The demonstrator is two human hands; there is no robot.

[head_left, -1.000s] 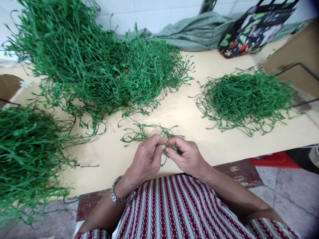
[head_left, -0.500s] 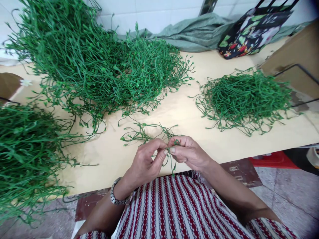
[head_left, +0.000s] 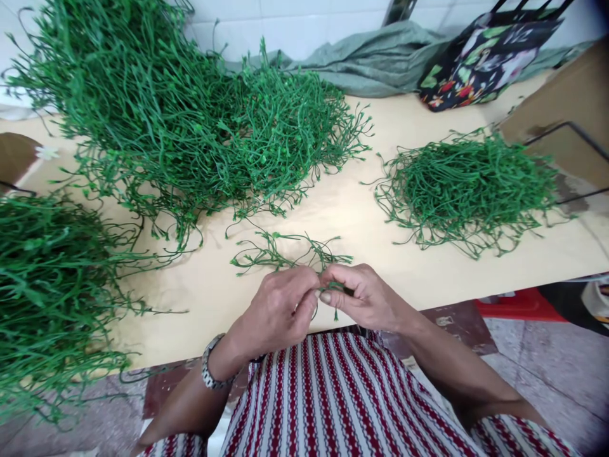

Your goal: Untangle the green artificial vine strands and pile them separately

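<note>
Close to the table's front edge, my left hand (head_left: 285,308) and my right hand (head_left: 365,295) meet with their fingertips almost touching. Both are closed in a pinch on a thin green plastic-looking stem (head_left: 336,313), whose tip hangs below my right thumb. Most of that stem is hidden by my fingers. Just beyond my hands lies a small loose cluster of green stems (head_left: 273,249) with little bud-like tips. A watch with a metal band (head_left: 208,365) is on my left wrist.
A large heap of green stems (head_left: 181,127) fills the back left, a second pile (head_left: 52,285) the near left, and a smaller pile (head_left: 471,190) the right. Behind are a grey-green cloth (head_left: 371,60) and a flowered bag (head_left: 490,60); cardboard (head_left: 566,101) stands far right.
My left hand has rolled over with its knuckles higher, and its fingers have drawn in. Less of the hanging stem shows below my hands. The piles have stayed put.
</note>
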